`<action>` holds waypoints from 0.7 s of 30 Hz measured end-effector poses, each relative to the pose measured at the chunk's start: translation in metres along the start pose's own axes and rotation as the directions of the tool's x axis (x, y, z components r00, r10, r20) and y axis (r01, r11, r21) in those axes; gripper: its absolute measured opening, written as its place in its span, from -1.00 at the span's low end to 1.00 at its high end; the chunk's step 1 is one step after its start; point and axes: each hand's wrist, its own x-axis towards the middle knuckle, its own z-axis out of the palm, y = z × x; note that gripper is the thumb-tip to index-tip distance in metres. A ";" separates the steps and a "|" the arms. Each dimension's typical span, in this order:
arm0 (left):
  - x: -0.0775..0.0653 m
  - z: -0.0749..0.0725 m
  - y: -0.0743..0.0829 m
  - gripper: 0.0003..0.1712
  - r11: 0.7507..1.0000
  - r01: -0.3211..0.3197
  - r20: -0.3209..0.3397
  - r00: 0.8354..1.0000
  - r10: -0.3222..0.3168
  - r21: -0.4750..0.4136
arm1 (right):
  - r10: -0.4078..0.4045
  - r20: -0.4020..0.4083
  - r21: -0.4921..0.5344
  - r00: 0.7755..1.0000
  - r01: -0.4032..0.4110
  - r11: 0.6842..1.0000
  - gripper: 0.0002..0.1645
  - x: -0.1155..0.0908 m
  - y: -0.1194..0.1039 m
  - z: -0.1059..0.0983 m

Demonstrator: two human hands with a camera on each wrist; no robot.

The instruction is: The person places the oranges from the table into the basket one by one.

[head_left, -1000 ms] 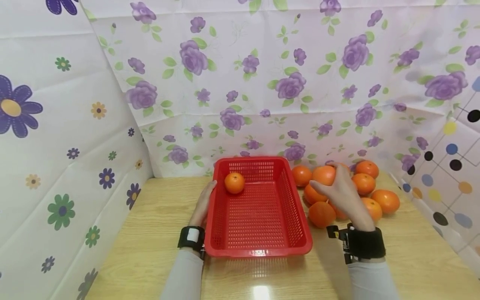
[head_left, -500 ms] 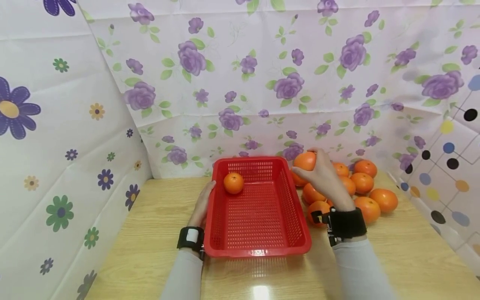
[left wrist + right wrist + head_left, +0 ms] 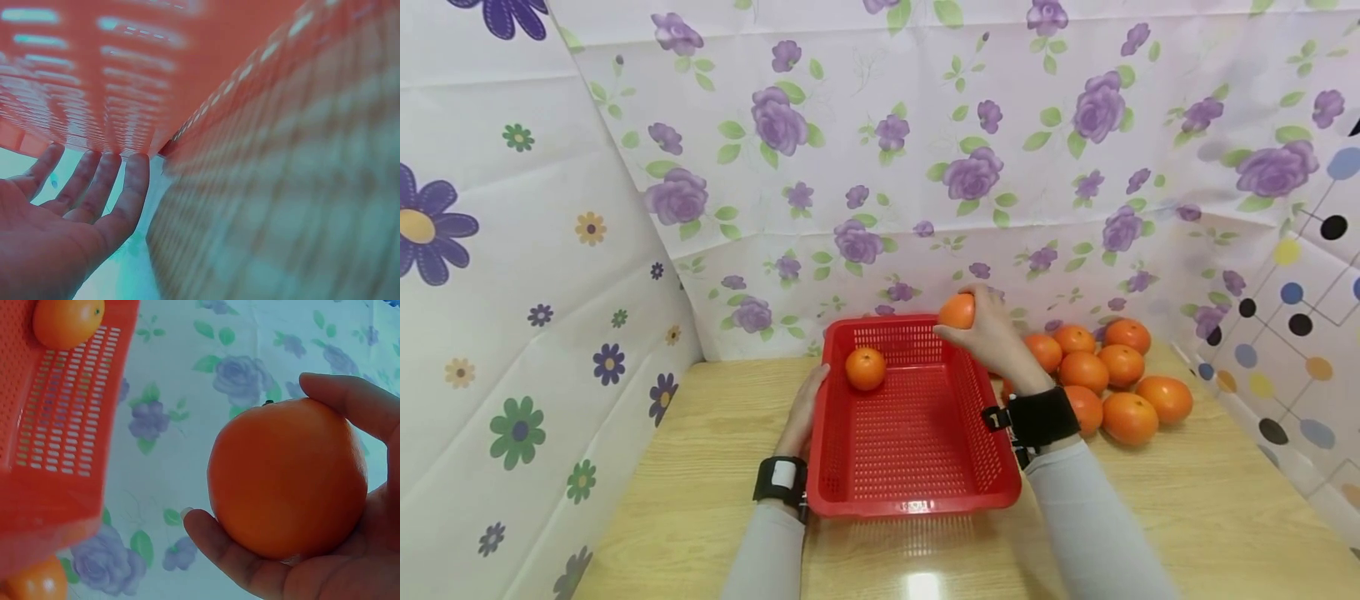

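A red perforated plastic basket (image 3: 917, 506) stands on the table with one orange (image 3: 866, 369) in its far left corner. My left hand (image 3: 803, 412) lies along the basket's left side. In the left wrist view its extended fingers (image 3: 137, 178) reach up to the slotted wall from outside. Thumb and fingers of my right hand (image 3: 994, 335) grip another orange (image 3: 957, 312), raised over the basket's far right corner. The right wrist view shows this orange (image 3: 287, 478) up close, a small dark stem on top, between thumb and fingers.
Several more oranges (image 3: 1130, 418) are gathered on the wooden table (image 3: 1195, 517) to the right of the basket, some partly hidden behind the right forearm. A flowered cloth (image 3: 887, 167) hangs behind the table, and other patterned cloths flank both sides.
My right hand has lifted an orange off the group and carried it left to the basket's far right corner. The left hand stays at the basket's left side.
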 end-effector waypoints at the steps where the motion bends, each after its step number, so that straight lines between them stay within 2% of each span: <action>1: 0.000 0.000 0.000 -0.27 1.000 0.000 0.001 1.000 0.000 0.000 | 0.003 0.002 0.004 1.000 -0.003 1.000 -0.07 0.001 0.000 0.002; 9: 0.002 -0.003 0.000 -0.29 0.998 -0.011 -0.019 1.000 0.012 0.056 | 0.017 0.018 0.081 1.000 -0.018 0.997 -0.02 0.016 -0.001 0.021; 13: 0.001 -0.003 0.001 -0.26 0.999 0.006 -0.026 1.000 -0.005 0.041 | -0.007 0.022 0.112 1.000 0.005 0.994 -0.07 0.025 -0.004 0.035; 16: 0.000 -0.003 0.000 -0.23 1.000 0.011 -0.018 1.000 -0.011 0.024 | -0.011 0.046 0.121 0.999 0.005 0.993 -0.12 0.029 -0.004 0.046; 21: 0.001 0.000 -0.001 -0.22 0.999 -0.003 -0.018 1.000 0.003 0.033 | 0.031 0.106 0.132 0.994 -0.044 0.990 -0.19 0.036 0.000 0.063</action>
